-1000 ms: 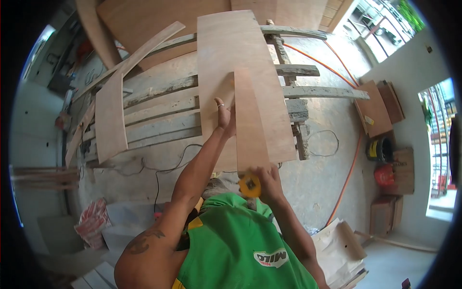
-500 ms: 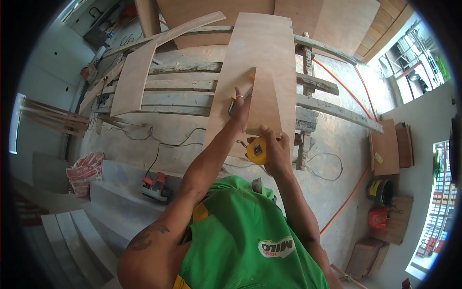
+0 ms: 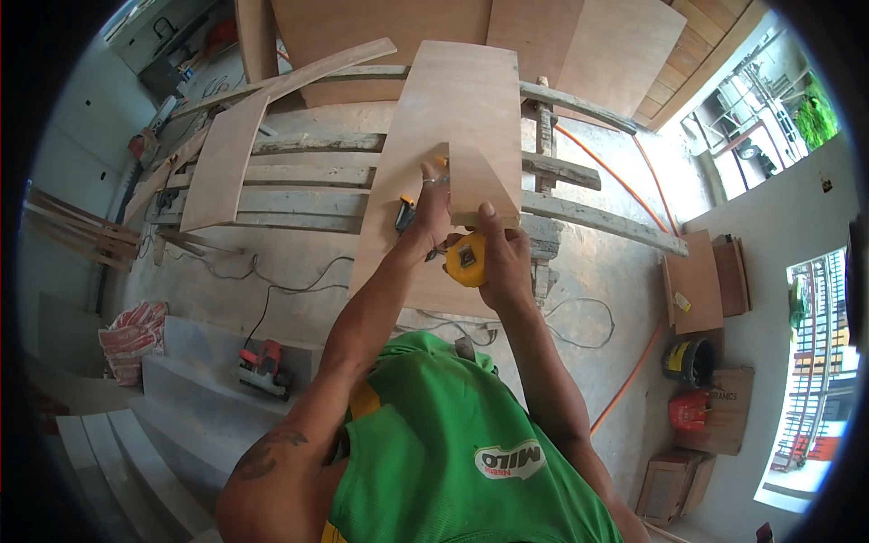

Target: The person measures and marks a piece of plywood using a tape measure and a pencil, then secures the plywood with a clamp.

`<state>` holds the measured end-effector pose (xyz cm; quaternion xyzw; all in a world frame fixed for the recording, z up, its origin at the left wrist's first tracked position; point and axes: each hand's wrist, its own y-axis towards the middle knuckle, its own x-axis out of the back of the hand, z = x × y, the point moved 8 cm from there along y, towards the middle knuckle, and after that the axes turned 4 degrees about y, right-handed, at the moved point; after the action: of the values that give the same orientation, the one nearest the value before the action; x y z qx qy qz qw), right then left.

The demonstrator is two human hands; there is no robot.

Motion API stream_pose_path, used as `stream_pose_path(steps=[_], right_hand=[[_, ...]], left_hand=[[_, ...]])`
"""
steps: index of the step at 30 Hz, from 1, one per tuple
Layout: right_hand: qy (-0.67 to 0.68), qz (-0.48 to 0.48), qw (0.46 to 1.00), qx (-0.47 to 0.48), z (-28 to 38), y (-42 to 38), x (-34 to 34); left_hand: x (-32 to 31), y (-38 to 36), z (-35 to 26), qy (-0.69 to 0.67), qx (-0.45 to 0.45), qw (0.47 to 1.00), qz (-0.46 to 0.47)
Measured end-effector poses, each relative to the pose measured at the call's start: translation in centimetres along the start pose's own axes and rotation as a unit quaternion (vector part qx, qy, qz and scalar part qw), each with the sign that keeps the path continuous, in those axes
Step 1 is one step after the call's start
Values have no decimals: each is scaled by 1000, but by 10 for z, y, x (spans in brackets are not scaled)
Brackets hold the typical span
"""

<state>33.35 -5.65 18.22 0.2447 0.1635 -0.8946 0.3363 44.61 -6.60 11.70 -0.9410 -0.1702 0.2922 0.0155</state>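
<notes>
A tapered piece of plywood point(image 3: 480, 185) is held above a long plywood board point(image 3: 457, 90). My left hand point(image 3: 435, 204) is closed at its left edge, with the fingers mostly hidden. A small orange tip point(image 3: 442, 161) shows beside that hand, too little to name. My right hand point(image 3: 507, 262) grips a yellow tape measure point(image 3: 467, 261), its thumb against the near end of the tapered piece. On the board, left of my left hand, lies a black and yellow tool point(image 3: 405, 214) whose kind I cannot make out.
Rough timber beams point(image 3: 308, 176) carry the board. Another plywood piece point(image 3: 226, 167) rests on them at left. A red power saw point(image 3: 263, 366) with a cord sits on the grey step point(image 3: 208, 394). An orange hose point(image 3: 625, 385) crosses the floor near a black bucket point(image 3: 690, 362).
The view has shifted, moving the scene leftward. The tapered piece looks shorter and more tilted. The tape measure is nearer my left hand, and more of the black and yellow tool shows.
</notes>
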Motion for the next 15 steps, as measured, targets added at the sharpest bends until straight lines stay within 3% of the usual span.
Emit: stream_pose_path(steps=[2,15], right_hand=[[-1,-9,1000,4,3,1,-1],[-4,21,1000,-19,-8,-3,14]], left_hand=[[-17,-18,-15,-69,41,994,-70],[32,24,40,-107,38,993,24]])
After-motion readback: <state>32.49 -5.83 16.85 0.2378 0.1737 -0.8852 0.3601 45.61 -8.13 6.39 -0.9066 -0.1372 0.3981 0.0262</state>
